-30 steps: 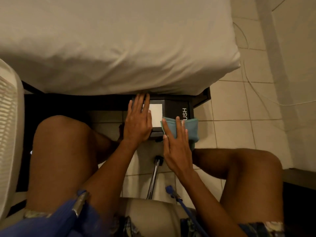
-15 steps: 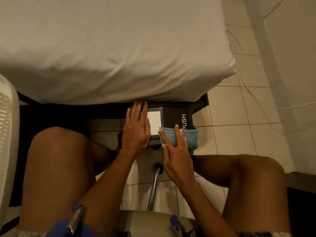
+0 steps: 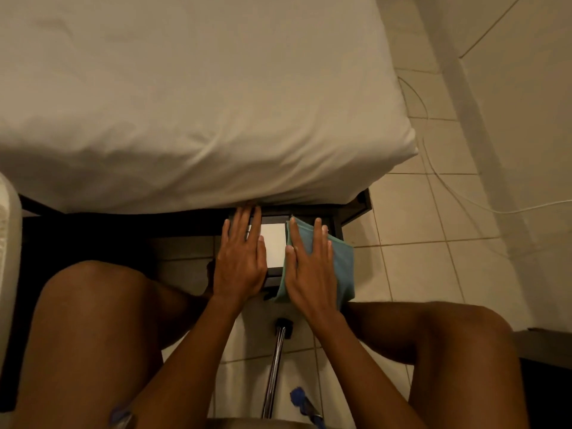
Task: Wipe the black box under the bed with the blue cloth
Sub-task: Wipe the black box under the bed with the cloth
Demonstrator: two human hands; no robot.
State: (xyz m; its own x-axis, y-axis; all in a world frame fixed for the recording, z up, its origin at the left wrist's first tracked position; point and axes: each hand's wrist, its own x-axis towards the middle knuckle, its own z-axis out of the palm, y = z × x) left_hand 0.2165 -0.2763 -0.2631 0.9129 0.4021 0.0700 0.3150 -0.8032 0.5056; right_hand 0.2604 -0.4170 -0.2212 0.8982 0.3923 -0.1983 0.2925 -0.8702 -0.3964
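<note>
Head view shows our left hand (image 3: 240,261) flat, steadying the black box (image 3: 309,218) under the bed (image 3: 185,103) while our right hand (image 3: 309,267) presses the blue cloth (image 3: 342,264) flat; we should sweep firmly, overlapping strokes.

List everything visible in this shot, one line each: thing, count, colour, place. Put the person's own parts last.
bed: one, white sheet, fills the upper left.
bed frame: one, dark, under the mattress edge.
black box: one, black, on the floor, partly under the bed.
white label: one, white, on the box top between the hands.
blue cloth: one, teal-blue, spread on the box under the right hand.
cable: one, white, on the floor at right.
metal rod: one, chrome, between the knees.
floor tiles: many, cream.
left hand: one, flat on the box.
right hand: one, flat on the cloth.
knees: two, bare, lower corners.
</note>
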